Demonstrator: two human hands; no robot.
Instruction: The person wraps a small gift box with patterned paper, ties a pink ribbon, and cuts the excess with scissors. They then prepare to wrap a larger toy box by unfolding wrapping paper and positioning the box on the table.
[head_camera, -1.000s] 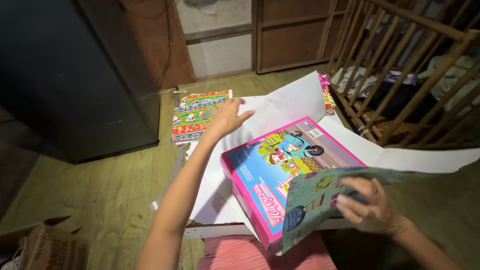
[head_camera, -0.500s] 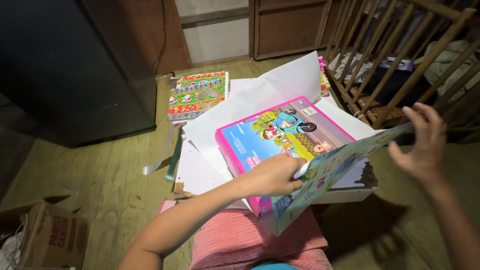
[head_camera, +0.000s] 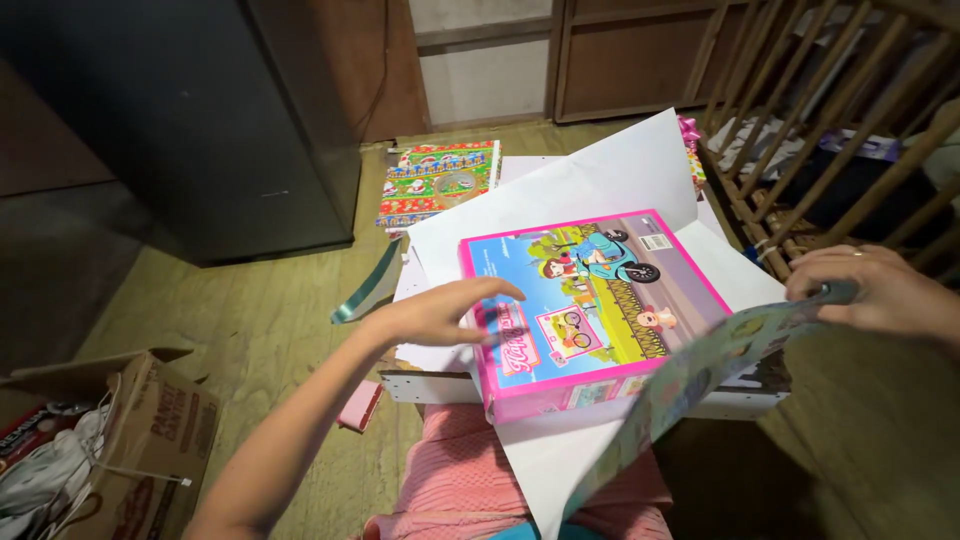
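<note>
Pink toy box (head_camera: 590, 300) lies flat on white paper (head_camera: 580, 190), on the floor by the knees. Left hand (head_camera: 440, 312) open, fingers spread, hovering at the box's near-left corner, holding nothing. Right hand (head_camera: 875, 290) pinches the patterned wrap (head_camera: 700, 375), lifted beside the box.

Glossy cardboard toy box (head_camera: 590, 305); matt white paper (head_camera: 570, 195); worn wooden floor (head_camera: 270, 330).

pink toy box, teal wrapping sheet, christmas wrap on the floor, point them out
pink toy box (head_camera: 590, 300), head view, middle of its printed lid
teal wrapping sheet (head_camera: 690, 375), head view, its patterned face
christmas wrap (head_camera: 437, 182), head view, centre of folded stack
</note>
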